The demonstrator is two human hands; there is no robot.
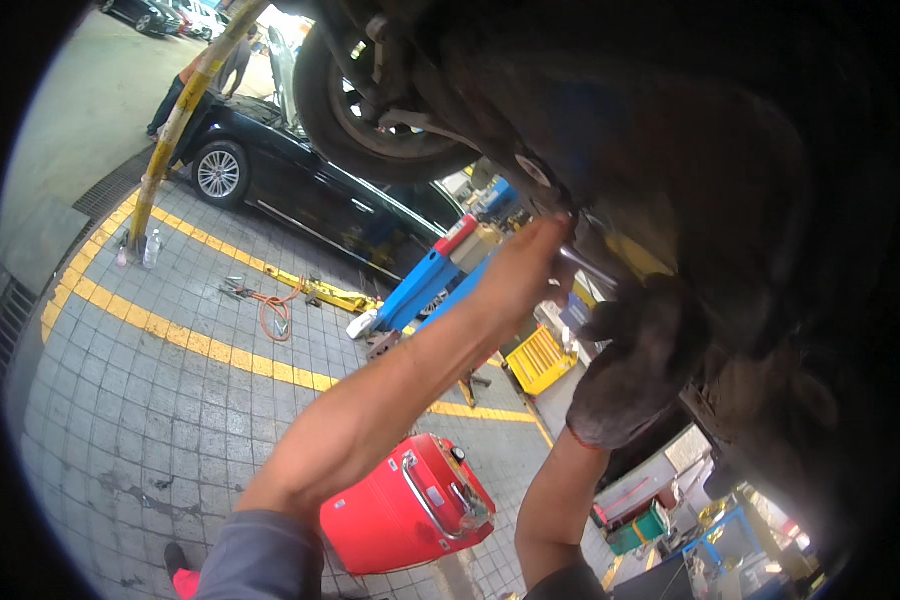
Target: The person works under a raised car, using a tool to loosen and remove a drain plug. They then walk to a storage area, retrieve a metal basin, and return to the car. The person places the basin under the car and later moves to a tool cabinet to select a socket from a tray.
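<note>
Tiles [200, 415] bear a white-labelled red machine [375, 515]; left hand [538, 255] holds metal rod [589, 267].

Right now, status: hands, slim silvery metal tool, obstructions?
Bare left hand up at dark car underside. Dark-gloved right hand close by. Tool between them, grip unclear. Underside crowds both hands.

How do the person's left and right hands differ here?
The left hand is bare, while the right hand wears a dark glove. The left hand is higher in the picture; the right hand is lower and farther right. Both are raised near a shiny metal rod beneath a vehicle's underside.
</note>
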